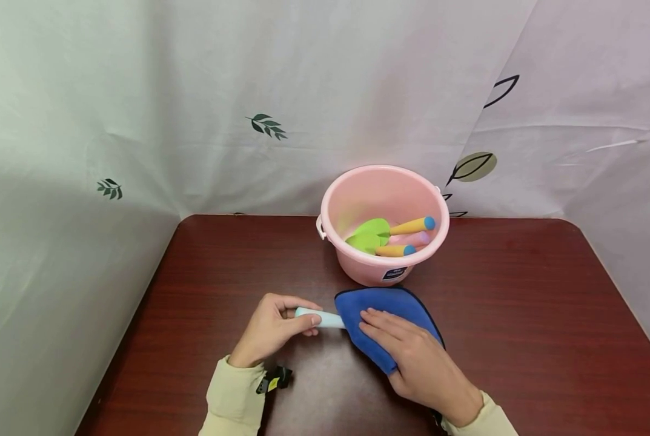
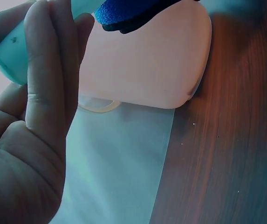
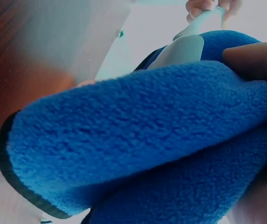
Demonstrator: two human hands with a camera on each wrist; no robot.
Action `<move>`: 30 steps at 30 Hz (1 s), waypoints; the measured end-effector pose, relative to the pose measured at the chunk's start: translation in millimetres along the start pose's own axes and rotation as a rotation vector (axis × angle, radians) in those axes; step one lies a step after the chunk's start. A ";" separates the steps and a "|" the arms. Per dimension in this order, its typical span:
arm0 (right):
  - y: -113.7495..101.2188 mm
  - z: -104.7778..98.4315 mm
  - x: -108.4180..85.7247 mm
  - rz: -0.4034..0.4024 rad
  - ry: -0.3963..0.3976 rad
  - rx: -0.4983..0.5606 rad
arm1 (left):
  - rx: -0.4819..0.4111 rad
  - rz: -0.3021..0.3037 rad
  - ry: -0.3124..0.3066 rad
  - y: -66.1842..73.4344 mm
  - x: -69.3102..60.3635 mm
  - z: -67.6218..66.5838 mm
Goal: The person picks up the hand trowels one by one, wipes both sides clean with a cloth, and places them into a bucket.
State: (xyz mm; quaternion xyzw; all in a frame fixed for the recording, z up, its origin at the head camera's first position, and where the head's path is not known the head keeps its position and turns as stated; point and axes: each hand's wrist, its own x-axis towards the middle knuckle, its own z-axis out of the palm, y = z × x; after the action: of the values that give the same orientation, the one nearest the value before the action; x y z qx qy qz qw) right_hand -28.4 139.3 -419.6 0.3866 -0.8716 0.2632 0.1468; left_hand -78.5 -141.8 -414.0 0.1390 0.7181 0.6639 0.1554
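Observation:
A pale blue toy shovel (image 1: 332,320) is held above the table by its handle, between the thumb and fingers of my left hand (image 1: 272,324). In the left wrist view the rounded end of the handle pokes out behind the fingers. My right hand (image 1: 423,357) grips a blue cloth (image 1: 376,300) with dark edging, fingers laid across its top and the thumb mostly out of sight under it. The cloth is folded around the shovel's far end. Part of the pale blade (image 3: 182,49) shows between the folds in the right wrist view; the rest is covered.
Just behind the cloth stands a pink bucket (image 1: 360,269) holding green toy shovels (image 1: 369,236) with yellow, blue-tipped handles and a pink-handled piece (image 1: 420,238). The dark red wooden table (image 1: 237,260) backs onto a pale curtain (image 1: 221,91) with leaf prints.

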 end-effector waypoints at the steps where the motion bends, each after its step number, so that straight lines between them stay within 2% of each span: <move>1: 0.3 0.2 0.0 0.004 -0.006 0.001 | -0.002 0.005 -0.002 0.0 -0.1 -0.1; 8: 0.7 -2.3 0.4 0.071 -0.059 0.012 | -0.016 0.043 -0.008 0.2 0.3 -1.4; 15: 1.3 -7.5 0.5 0.136 -0.136 0.009 | -0.020 0.052 0.012 -0.5 -0.2 -3.8; 25: 4.9 -12.9 1.4 0.163 -0.156 -0.031 | -0.040 0.061 0.034 0.2 -1.0 -8.1; 30: 7.3 -15.5 1.1 0.160 -0.138 -0.052 | -0.037 0.059 0.042 -0.1 -1.6 -9.6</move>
State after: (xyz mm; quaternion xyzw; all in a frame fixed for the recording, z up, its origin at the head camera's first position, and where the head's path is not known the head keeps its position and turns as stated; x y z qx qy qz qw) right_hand -33.8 151.6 -408.9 0.3290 -0.9142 0.2243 0.0751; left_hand -80.9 -151.2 -413.4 0.1431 0.7043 0.6843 0.1232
